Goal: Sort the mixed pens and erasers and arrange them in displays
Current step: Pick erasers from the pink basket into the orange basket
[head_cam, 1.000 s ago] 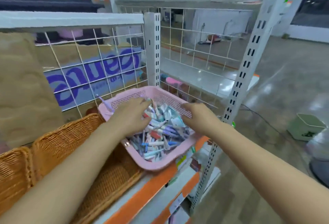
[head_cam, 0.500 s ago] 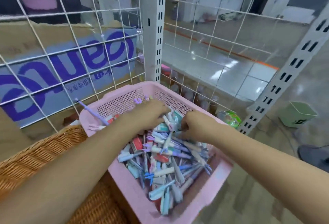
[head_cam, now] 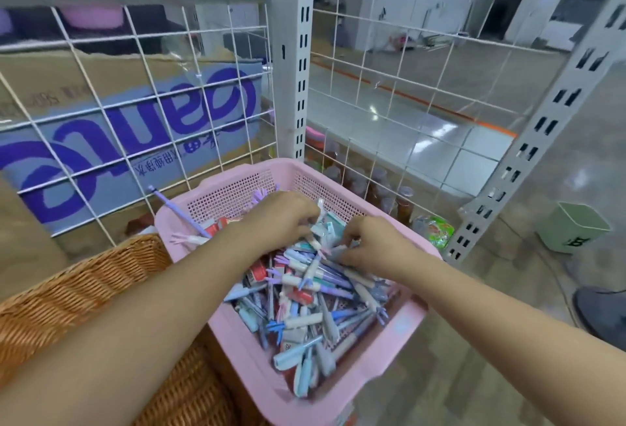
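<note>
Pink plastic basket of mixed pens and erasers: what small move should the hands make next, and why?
Probably lift one pen clear with the right hand. Both it and the left hand have fingers curled into the far end of the jumbled pile of pens and erasers in the pink perforated plastic basket, and the woven wicker basket sits alongside.

You've got a metal shelf with a wire grid back. On it sits a pink basket, and a wicker basket just beside it on the left.
</note>
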